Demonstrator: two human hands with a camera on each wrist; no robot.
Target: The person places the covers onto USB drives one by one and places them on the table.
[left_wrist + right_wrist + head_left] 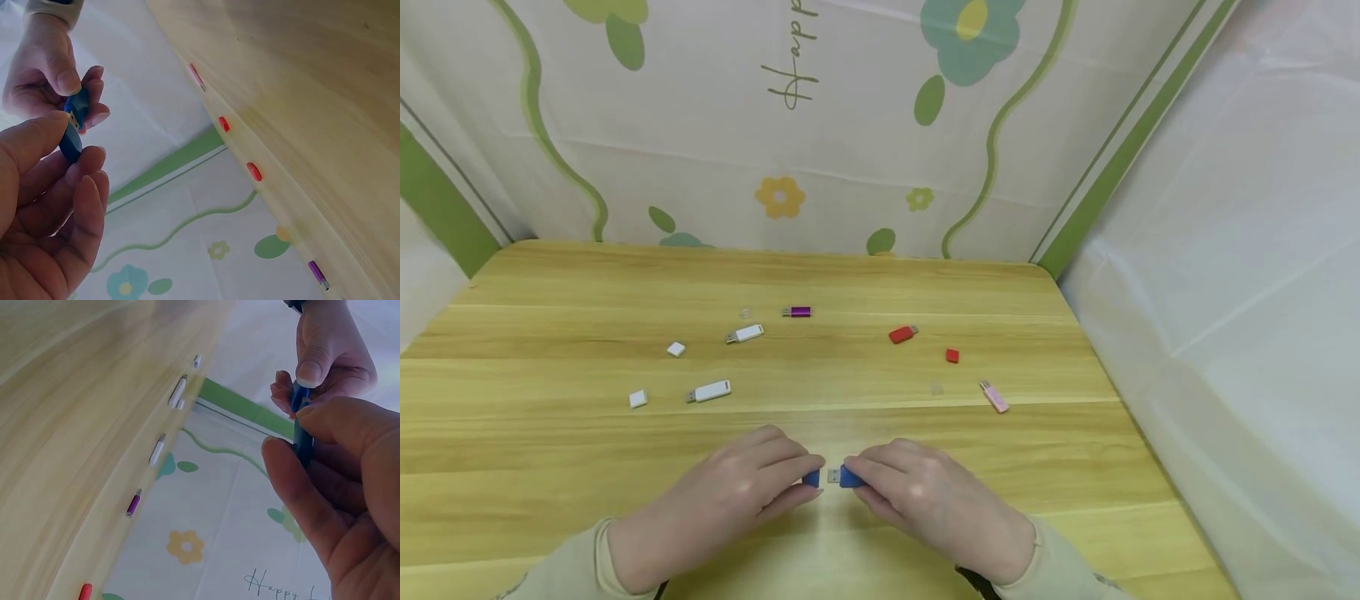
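Near the front of the table, my left hand [741, 479] pinches a small blue cap [811, 477] between thumb and fingers. Facing it, my right hand [925, 496] grips a blue USB stick [852, 477]. The stick's bare metal plug points left at the cap, with a small gap between them in the head view. Most of the stick's body is hidden by the right fingers. In the left wrist view the blue cap [70, 145] shows close to the stick [77, 105]. The right wrist view also shows the stick [303, 442] held by thumb and finger.
Beyond the hands on the wooden table [820, 375] lie two white USB sticks [709, 391], two white caps [638, 399], a purple stick [801, 312], a red stick [902, 334], a red cap [952, 356], and a pink stick [995, 397]. A flowered cloth [700, 125] hangs behind.
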